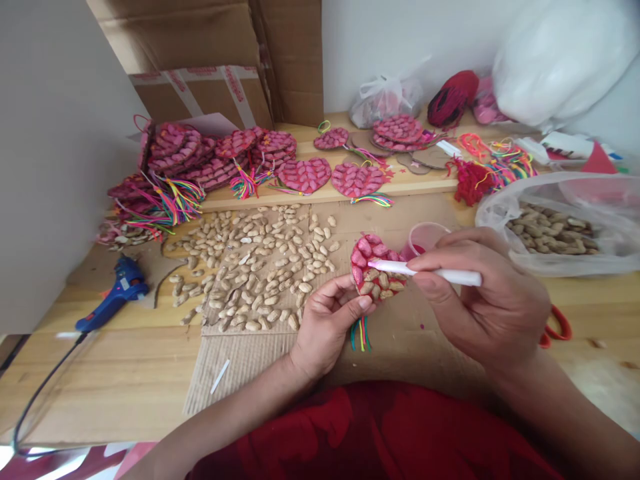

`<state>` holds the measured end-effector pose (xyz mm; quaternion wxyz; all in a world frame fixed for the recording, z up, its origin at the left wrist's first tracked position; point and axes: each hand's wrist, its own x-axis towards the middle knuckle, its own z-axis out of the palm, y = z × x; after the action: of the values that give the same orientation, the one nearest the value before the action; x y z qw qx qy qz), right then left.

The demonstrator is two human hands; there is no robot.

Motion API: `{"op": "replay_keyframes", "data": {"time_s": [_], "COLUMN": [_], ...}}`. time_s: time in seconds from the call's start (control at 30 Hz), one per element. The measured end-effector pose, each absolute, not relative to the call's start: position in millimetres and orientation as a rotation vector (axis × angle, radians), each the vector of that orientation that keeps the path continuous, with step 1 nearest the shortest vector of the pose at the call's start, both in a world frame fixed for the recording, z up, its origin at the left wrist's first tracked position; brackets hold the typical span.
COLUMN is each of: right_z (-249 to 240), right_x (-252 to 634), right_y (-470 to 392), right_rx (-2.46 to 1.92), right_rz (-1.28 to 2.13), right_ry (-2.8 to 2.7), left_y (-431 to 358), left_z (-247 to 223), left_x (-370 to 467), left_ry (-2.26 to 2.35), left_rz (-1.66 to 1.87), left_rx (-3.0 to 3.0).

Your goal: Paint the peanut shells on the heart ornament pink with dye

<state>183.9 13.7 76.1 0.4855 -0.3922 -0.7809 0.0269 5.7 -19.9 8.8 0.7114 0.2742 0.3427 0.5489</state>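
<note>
1. Grasping the lower left edge of a small peanut-covered piece (364, 248): left hand (323, 323), thumb in front, fingers behind, piece tilted up above the counter (130, 373).
2. Right hand (493, 303): fingers and thumb pinched round a white pen-shaped applicator (455, 275), its pink tip at the face of the piece.
3. Peanut-covered piece, details: peanuts pink along the upper and left part, natural tan in the lower part; red backing between them; tassel (361, 335) of coloured strands hanging below. Right portion partly hidden by the right hand and applicator.
4. Clear plastic cup (429, 235), one, pink inside, just behind the applicator.
5. Loose peanuts (270, 287), many, unshelled, spread over cardboard (245, 350) beyond the left hand.
6. White stick (220, 377), one, lying on the cardboard's near part.
7. Glue gun (113, 293), blue, one, corded, at the left side.
8. Plastic bag (555, 265), translucent, open, holding more tan peanuts, beyond the right hand.
9. Orange-red handles (563, 323), partly hidden by the right hand.
10. Pink peanut pieces (175, 148), heaped at back left, with multicoloured tassels.
11. Heart-shaped pieces (306, 175), two, side by side on a raised wooden ledge (430, 187).
12. Red threads (473, 183), bundled, behind the bag.
</note>
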Motion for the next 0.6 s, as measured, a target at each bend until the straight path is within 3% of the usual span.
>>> {"op": "replay_keyframes", "data": {"time_s": [0.6], "right_z": [75.2], "right_x": [185.1], "right_y": [12.5], "right_rx": [-0.980], "right_rz": [0.052], "right_ry": [-1.939], "left_y": [-19.5], "left_z": [12.1], "left_x": [4.1], "left_ry": [0.769], "left_rz": [1.193], "left_rx": [0.563]}}
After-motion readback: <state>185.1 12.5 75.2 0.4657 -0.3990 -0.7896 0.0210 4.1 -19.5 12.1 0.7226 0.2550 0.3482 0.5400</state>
